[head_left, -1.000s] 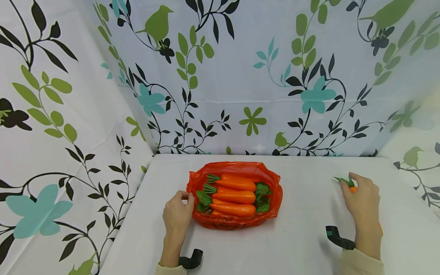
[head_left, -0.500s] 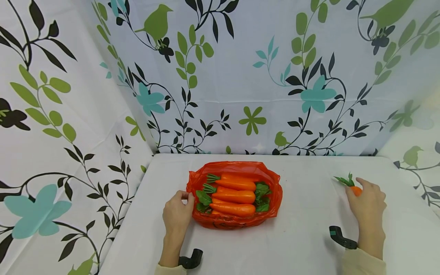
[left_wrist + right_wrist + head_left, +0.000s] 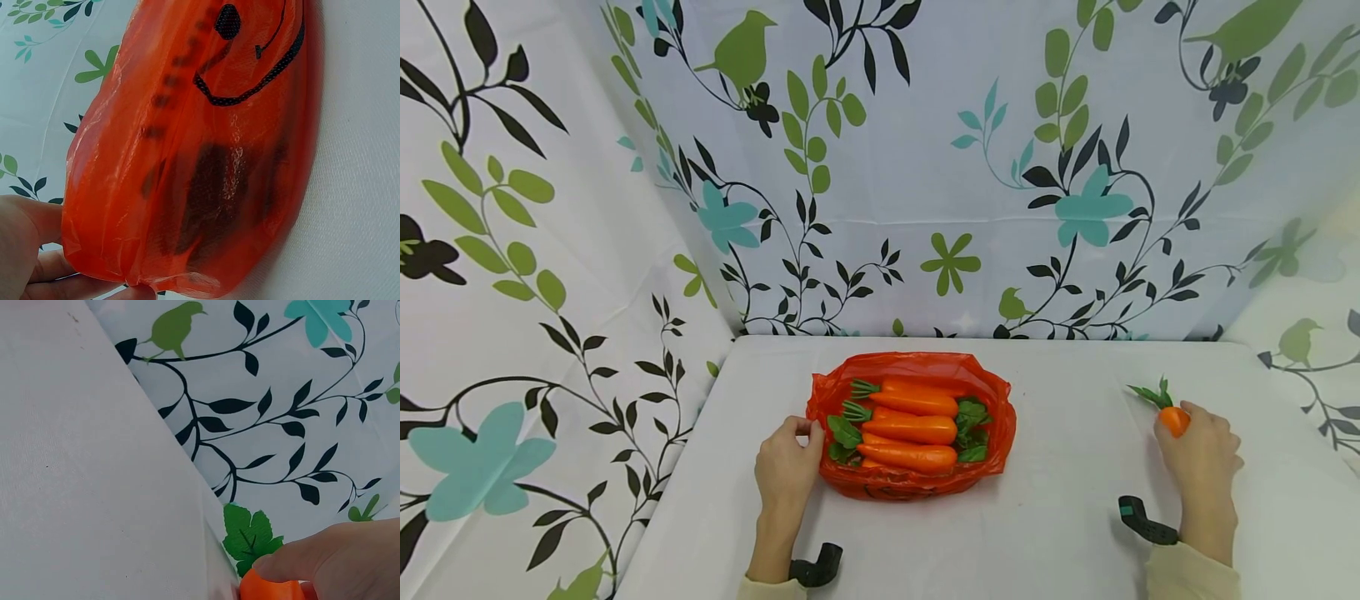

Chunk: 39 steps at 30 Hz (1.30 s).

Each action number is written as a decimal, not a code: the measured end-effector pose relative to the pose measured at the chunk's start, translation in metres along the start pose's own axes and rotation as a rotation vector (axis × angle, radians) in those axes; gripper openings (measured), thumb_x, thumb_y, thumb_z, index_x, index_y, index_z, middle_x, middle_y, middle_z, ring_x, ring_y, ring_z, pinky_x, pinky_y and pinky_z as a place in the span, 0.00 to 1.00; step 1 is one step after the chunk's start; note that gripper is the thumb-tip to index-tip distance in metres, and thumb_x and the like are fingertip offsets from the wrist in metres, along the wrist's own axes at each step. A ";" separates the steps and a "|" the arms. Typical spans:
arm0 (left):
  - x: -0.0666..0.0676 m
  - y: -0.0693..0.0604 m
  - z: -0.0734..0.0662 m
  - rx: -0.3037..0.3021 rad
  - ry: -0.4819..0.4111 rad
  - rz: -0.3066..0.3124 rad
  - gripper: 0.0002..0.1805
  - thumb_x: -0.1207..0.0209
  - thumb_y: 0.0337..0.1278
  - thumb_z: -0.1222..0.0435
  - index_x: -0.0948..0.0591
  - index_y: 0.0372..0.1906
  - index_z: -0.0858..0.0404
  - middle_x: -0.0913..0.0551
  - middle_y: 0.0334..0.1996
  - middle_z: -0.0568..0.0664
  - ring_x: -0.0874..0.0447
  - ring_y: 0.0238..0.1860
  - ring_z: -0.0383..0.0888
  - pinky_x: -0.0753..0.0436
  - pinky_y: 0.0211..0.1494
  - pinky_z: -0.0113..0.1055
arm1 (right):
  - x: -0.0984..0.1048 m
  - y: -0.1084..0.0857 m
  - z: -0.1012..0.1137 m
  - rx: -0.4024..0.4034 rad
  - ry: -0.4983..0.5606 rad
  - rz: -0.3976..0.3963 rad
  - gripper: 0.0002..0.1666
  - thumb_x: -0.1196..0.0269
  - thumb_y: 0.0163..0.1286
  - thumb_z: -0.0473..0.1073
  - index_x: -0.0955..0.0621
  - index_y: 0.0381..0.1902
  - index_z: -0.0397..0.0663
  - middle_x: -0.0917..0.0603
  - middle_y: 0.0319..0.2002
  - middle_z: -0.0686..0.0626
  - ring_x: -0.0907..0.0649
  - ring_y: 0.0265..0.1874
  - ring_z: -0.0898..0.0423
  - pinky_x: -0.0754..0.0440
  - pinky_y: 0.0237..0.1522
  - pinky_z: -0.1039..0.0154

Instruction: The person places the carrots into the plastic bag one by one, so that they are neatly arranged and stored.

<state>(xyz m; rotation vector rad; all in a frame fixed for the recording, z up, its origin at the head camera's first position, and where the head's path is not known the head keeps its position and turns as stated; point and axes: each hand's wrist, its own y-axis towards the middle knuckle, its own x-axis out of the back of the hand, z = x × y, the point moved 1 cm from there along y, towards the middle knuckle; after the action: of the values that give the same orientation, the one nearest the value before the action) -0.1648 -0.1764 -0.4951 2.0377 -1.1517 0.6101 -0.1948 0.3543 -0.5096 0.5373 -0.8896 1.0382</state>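
Observation:
A red plastic bag (image 3: 917, 487) lies with its mouth open in the middle of the white table. Several orange carrots (image 3: 916, 430) with short green stems show in it, with dark green leaves (image 3: 973, 433) at both ends. My left hand (image 3: 786, 471) pinches the bag's left rim; in the left wrist view the bag (image 3: 206, 125) fills the middle, black print on its side. To the right, my right hand (image 3: 1202, 454) grips a carrot (image 3: 1174, 422) by its thick end. Green leaves (image 3: 250, 537) stick out past the thumb; the hand hides the rest of the carrot.
The white table (image 3: 1060, 517) ends at a patterned curtain (image 3: 880, 250) at the back, with more of it at the left and right sides. A black wrist device (image 3: 1146, 521) sits on the right wrist, another black wrist device (image 3: 816, 567) on the left.
My right hand has shifted slightly right and a little down, so more of the carrot's top and leaves shows. My left hand and the bag have stayed in place.

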 end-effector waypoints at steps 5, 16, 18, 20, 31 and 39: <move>0.000 0.000 0.000 -0.002 0.003 -0.001 0.10 0.39 0.61 0.62 0.14 0.33 0.66 0.12 0.25 0.55 0.26 0.18 0.42 0.30 0.21 0.31 | -0.003 0.001 -0.004 -0.017 -0.001 0.022 0.37 0.48 0.74 0.44 0.42 0.73 0.27 0.42 0.64 0.17 0.40 0.59 0.22 0.39 0.54 0.28; 0.000 -0.001 0.000 -0.011 0.000 -0.007 0.10 0.39 0.61 0.62 0.15 0.33 0.66 0.12 0.25 0.55 0.25 0.18 0.42 0.30 0.21 0.32 | -0.007 0.002 -0.012 -0.055 0.017 0.044 0.36 0.51 0.73 0.36 0.45 0.75 0.31 0.44 0.65 0.18 0.41 0.59 0.21 0.42 0.59 0.26; 0.000 -0.001 0.000 -0.011 -0.004 -0.006 0.10 0.40 0.61 0.62 0.15 0.33 0.66 0.12 0.25 0.55 0.26 0.18 0.41 0.30 0.21 0.31 | -0.007 0.002 -0.013 -0.062 0.017 0.051 0.37 0.51 0.73 0.36 0.45 0.76 0.33 0.44 0.66 0.17 0.41 0.59 0.21 0.42 0.59 0.26; 0.000 -0.001 0.001 -0.011 -0.005 -0.006 0.10 0.39 0.61 0.62 0.14 0.33 0.66 0.12 0.26 0.55 0.26 0.19 0.42 0.30 0.21 0.31 | -0.007 0.002 -0.013 -0.067 0.016 0.052 0.37 0.51 0.73 0.36 0.46 0.77 0.34 0.44 0.66 0.18 0.41 0.60 0.21 0.42 0.59 0.26; 0.000 0.000 0.002 -0.009 0.003 -0.012 0.10 0.39 0.61 0.62 0.14 0.33 0.66 0.11 0.26 0.55 0.22 0.21 0.45 0.27 0.23 0.33 | -0.009 0.002 -0.014 -0.080 0.039 0.053 0.38 0.50 0.72 0.35 0.47 0.77 0.34 0.44 0.66 0.18 0.40 0.59 0.22 0.41 0.62 0.26; 0.000 0.000 0.001 -0.003 0.007 -0.008 0.10 0.39 0.61 0.61 0.14 0.33 0.65 0.11 0.27 0.55 0.19 0.23 0.47 0.25 0.24 0.35 | -0.010 0.002 -0.006 -0.083 0.079 0.061 0.39 0.49 0.73 0.35 0.48 0.78 0.36 0.46 0.68 0.19 0.42 0.62 0.22 0.40 0.65 0.26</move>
<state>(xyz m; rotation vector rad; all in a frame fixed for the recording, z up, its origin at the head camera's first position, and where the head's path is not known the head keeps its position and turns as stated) -0.1646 -0.1773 -0.4958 2.0348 -1.1384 0.6108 -0.1964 0.3546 -0.5218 0.3984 -0.8793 1.0660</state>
